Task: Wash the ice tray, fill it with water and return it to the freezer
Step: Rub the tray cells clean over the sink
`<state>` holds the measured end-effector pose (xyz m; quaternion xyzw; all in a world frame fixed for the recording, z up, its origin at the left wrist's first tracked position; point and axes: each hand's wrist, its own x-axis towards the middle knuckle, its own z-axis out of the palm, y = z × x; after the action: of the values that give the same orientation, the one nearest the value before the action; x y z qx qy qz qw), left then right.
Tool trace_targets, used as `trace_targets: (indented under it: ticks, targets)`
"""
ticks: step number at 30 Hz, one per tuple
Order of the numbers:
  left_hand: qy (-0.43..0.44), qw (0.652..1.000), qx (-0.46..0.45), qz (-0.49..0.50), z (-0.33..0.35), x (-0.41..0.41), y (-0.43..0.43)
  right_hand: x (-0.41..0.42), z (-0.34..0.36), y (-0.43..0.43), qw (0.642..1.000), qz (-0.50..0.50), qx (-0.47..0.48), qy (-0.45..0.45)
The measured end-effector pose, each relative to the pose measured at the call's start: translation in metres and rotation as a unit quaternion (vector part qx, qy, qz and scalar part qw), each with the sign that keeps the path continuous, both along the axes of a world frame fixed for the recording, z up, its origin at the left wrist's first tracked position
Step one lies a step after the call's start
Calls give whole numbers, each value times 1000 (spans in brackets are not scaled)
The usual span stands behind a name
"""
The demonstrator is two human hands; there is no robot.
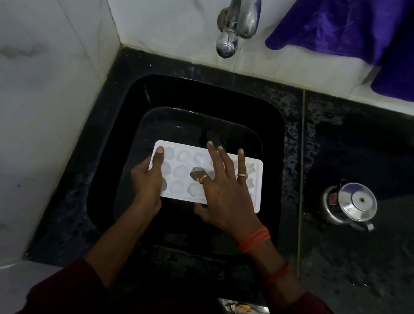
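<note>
Left grip (148, 177) pinches ice tray (181, 173); right grip (225, 190) splayed.

Parts we cannot see
Our right grip (224, 193) covers some cups of the ice tray (180, 174), the fingers of our left grip (148, 179) hide under its edge, and the purple cloth (387, 36) runs off the top.

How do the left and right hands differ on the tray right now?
The left hand grips the left end of the tray, thumb on top; the right hand lies spread across the cells and grips nothing. The right hand wears two rings; the left hand shows none. Both touch the tray, over the sink.
</note>
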<state>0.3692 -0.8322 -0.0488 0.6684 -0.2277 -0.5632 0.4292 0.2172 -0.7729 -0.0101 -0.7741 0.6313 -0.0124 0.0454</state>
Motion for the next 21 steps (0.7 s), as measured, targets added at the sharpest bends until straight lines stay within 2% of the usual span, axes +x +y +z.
trace_targets:
  ticks: [10,17,21]
  targets:
    - [1,1000,2,7,0,-1,-1,-3,4,-2,1000,-19,-22,-5]
    - [-7,1000,1,1,-1,-3,1,-4,0,-2,1000,-24,14,10]
    - [-11,1000,-1,-6,-1,-2,1,-5,5,0,999,-30,-3,19]
